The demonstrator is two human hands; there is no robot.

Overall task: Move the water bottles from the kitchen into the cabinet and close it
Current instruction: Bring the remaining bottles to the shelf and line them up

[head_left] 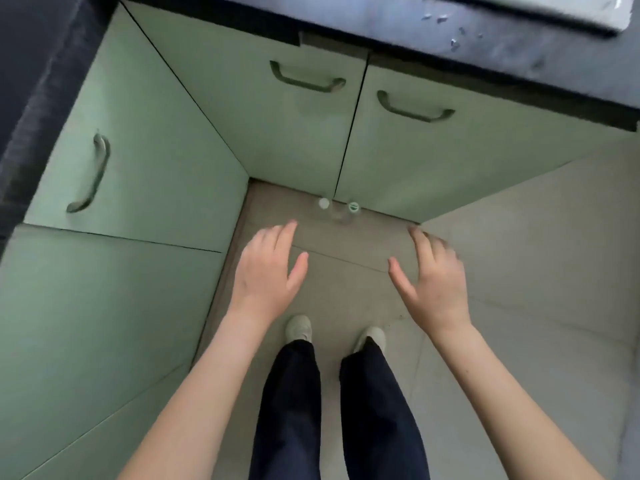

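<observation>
Because both doors of the cabinet are shut and nothing is in either hand, the task looks to be at its very start, with the approach made and the first pick not yet begun. Seen from the shoes [298, 327], the left water bottle [323, 204] and the right water bottle [350, 212] stand upright on the floor [519, 244] at twelve o'clock. They are just beside each other and close against the foot of the cabinet, right where the left door [294, 133] meets the right door [450, 161]. Both bottles are clear and capped; whether they hold water cannot be told.

The left hand [266, 271] hangs at eleven o'clock and the right hand [433, 275] at one o'clock. Both are palm down with fingers spread and relaxed, gripping nothing and well above the floor. The right one is somewhat blurred.

The bottles sit in the path of the doors, so the next move probably calls for bending down and lifting them clear, one to a hand. Otherwise a door must be opened first by the left handle [306, 77] at twelve o'clock or the right handle [414, 107] at one o'clock. With both hands full, no hand is free for a handle. So taking one bottle and pulling a door with the other hand seems the safer order. The dark counter [450, 32] runs above the doors.
</observation>
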